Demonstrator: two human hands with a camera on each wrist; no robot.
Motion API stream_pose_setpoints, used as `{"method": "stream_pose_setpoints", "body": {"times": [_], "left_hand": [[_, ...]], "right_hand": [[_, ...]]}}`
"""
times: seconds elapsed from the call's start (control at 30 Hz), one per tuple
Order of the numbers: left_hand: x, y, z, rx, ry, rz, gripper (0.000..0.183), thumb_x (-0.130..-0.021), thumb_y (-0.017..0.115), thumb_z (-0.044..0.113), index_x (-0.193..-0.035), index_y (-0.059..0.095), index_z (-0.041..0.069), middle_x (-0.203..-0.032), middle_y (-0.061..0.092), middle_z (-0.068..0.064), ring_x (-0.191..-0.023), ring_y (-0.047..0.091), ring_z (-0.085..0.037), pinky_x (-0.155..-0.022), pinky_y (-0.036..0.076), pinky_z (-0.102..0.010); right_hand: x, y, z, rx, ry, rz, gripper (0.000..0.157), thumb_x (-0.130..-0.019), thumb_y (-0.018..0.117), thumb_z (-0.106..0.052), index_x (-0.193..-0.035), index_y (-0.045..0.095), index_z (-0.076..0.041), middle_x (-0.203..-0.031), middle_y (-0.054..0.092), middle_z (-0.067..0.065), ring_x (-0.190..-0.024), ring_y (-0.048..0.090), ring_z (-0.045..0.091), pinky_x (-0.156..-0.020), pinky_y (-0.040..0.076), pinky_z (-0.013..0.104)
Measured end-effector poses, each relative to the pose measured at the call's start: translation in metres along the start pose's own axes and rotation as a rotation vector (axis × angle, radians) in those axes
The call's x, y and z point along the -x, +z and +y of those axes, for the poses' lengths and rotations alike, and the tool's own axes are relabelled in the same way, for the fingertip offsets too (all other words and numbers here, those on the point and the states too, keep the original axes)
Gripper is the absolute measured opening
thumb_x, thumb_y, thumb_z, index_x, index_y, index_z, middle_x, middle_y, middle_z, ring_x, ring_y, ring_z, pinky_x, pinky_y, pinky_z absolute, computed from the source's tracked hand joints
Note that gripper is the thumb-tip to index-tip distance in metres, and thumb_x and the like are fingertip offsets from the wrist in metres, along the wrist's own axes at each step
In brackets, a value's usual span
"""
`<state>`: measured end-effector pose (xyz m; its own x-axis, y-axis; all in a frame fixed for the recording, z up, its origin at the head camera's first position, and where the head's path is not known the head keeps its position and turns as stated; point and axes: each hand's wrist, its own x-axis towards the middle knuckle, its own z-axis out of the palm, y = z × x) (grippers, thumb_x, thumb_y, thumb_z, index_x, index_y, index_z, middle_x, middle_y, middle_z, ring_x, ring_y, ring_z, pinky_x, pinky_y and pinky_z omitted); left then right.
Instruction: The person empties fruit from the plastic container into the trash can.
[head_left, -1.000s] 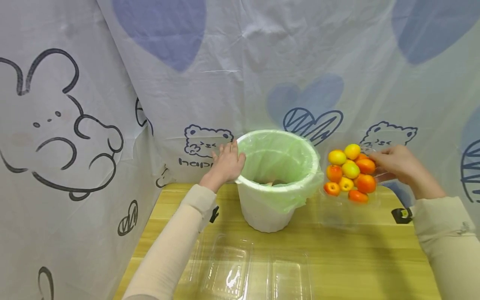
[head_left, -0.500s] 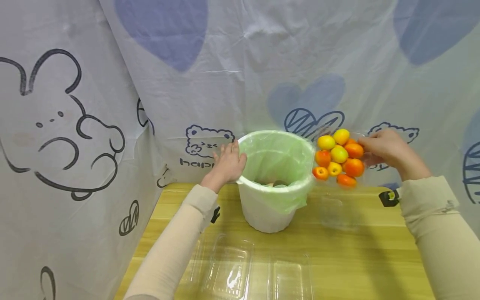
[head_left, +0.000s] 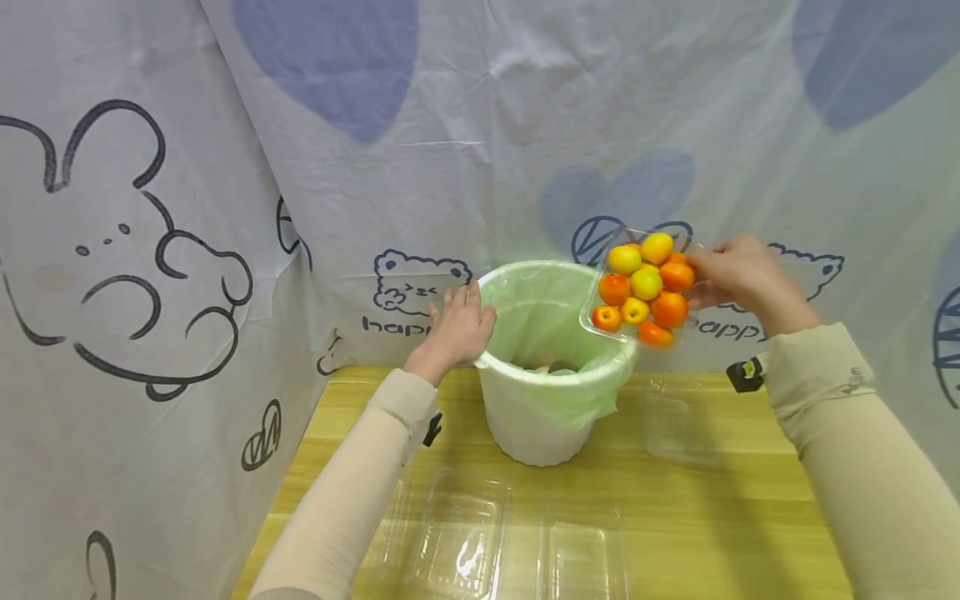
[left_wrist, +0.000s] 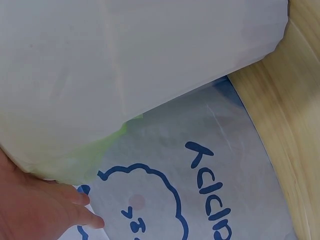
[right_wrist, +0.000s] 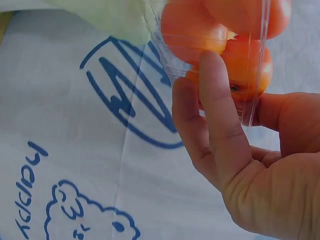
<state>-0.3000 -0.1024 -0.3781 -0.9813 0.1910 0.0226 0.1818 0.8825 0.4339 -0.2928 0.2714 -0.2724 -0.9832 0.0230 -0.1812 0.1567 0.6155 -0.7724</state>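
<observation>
A white bin (head_left: 525,421) lined with a thin green bag (head_left: 540,321) stands in the middle. My left hand (head_left: 459,327) rests on its left rim, fingers fairly straight. In the left wrist view that hand (left_wrist: 35,207) lies against the rim beside the bin's wall. My right hand (head_left: 738,275) grips a clear plastic box (head_left: 592,327) by its right edge, thumb and fingers pinching its wall. The box is tilted over the bin's right rim. Small orange-red and yellow fruits (head_left: 647,283) fill it. The right wrist view shows the fingers (right_wrist: 220,95) under the box.
Clear plastic boxes (head_left: 461,533) lie on the wooden table (head_left: 697,517) in front of the bin. Another clear box (head_left: 675,429) sits to the bin's right. A printed white cloth (head_left: 487,183) hangs close behind. Something pale lies in the bin's bottom.
My right hand has brought the box of fruit left and up, from beside the bin to over its right rim. The left hand stays on the left rim.
</observation>
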Motion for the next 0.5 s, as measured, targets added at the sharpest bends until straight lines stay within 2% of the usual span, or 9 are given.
{"method": "stream_pose_setpoints", "body": {"times": [0.07,0.1,0.3,0.4,0.5], "left_hand": [[0.000,0.000,0.000,-0.002,-0.003,-0.003,0.071,-0.113,0.024,0.043,-0.168,0.010,0.001,-0.176,0.012,-0.023,-0.162,0.006,-0.050,-0.128,-0.002,-0.070],[-0.001,0.000,0.000,-0.002,-0.004,-0.005,0.071,-0.113,0.024,0.044,-0.168,0.009,0.001,-0.176,0.012,-0.023,-0.162,0.005,-0.050,-0.128,-0.002,-0.070],[0.000,-0.001,0.000,-0.011,-0.007,-0.010,0.072,-0.113,0.023,0.044,-0.168,0.009,0.001,-0.176,0.011,-0.023,-0.162,0.005,-0.049,-0.129,0.000,-0.071],[0.000,-0.001,0.000,-0.007,-0.011,-0.011,0.071,-0.113,0.024,0.044,-0.168,0.009,0.001,-0.176,0.011,-0.023,-0.162,0.005,-0.049,-0.129,-0.002,-0.070],[0.001,-0.001,0.001,-0.006,-0.012,-0.012,0.071,-0.113,0.024,0.044,-0.168,0.009,0.001,-0.176,0.011,-0.023,-0.162,0.005,-0.049,-0.128,-0.004,-0.069]], "right_hand": [[-0.003,0.006,-0.004,-0.032,-0.004,0.025,0.061,-0.109,0.051,-0.036,-0.134,0.054,0.020,-0.101,0.071,0.016,-0.065,0.077,0.015,-0.070,0.067,0.032],[-0.005,0.009,-0.007,-0.051,-0.004,0.035,0.061,-0.109,0.051,-0.035,-0.135,0.053,0.020,-0.106,0.069,0.020,-0.064,0.077,0.015,-0.068,0.067,0.030],[-0.012,0.026,-0.021,-0.144,-0.030,0.083,0.059,-0.109,0.049,-0.029,-0.140,0.050,0.021,-0.133,0.058,0.036,-0.063,0.074,0.008,-0.069,0.067,0.030],[-0.016,0.035,-0.027,-0.186,-0.050,0.124,0.056,-0.107,0.050,-0.025,-0.138,0.052,0.021,-0.133,0.056,0.036,-0.062,0.071,0.005,-0.069,0.067,0.032],[-0.019,0.045,-0.031,-0.236,-0.070,0.160,0.050,-0.105,0.051,-0.021,-0.132,0.055,0.020,-0.124,0.058,0.032,-0.057,0.069,0.006,-0.065,0.067,0.032]]}}
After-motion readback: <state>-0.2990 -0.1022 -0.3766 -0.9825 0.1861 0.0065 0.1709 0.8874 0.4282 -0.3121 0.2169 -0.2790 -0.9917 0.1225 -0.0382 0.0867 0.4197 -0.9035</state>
